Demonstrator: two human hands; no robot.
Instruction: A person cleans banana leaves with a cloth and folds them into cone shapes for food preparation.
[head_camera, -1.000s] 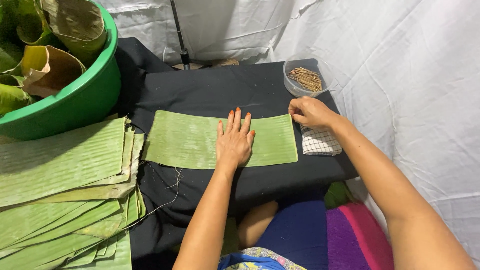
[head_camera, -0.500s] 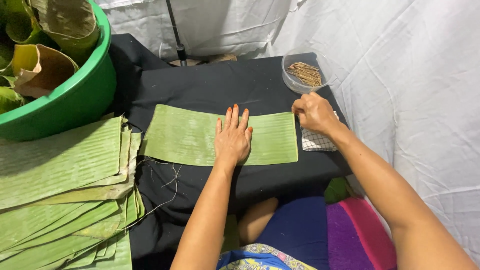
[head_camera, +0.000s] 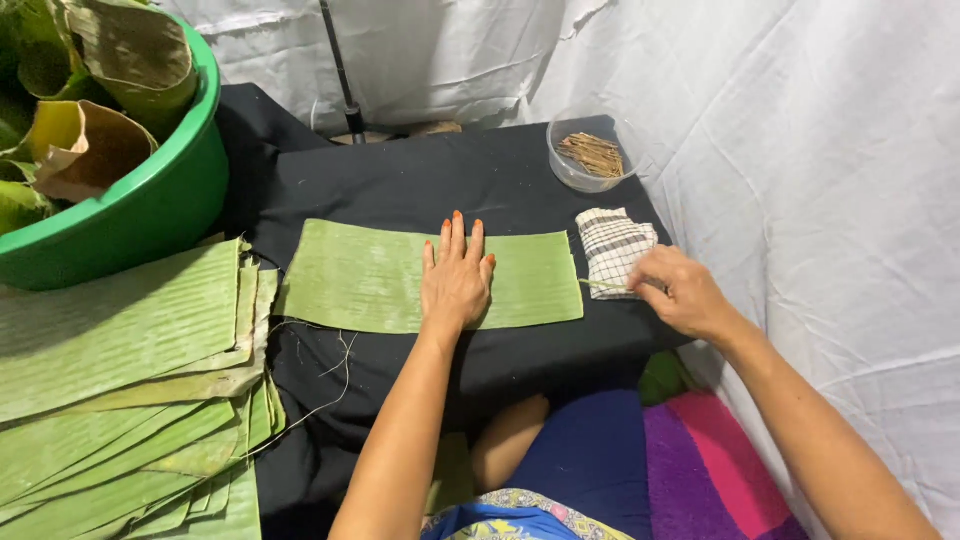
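A rectangular green banana leaf piece (head_camera: 360, 275) lies flat on the black cloth-covered table (head_camera: 430, 180). My left hand (head_camera: 456, 275) presses palm-down on its right half, fingers together. My right hand (head_camera: 678, 290) hovers just right of the leaf's edge, fingers pinched on a thin strip of leaf fibre (head_camera: 600, 286) that points toward the leaf. A folded checked cloth (head_camera: 614, 245) lies just beyond that hand.
A clear round bowl of thin brown sticks (head_camera: 590, 155) sits at the table's far right. A stack of cut banana leaves (head_camera: 120, 370) lies at left, beside a green basin (head_camera: 150, 200) of rolled leaves. White sheeting hangs behind and right.
My right hand has come off the leaf's far right corner and drawn back toward me, now pinching a thin strip. The checked cloth is uncovered. My left hand stays on the leaf.
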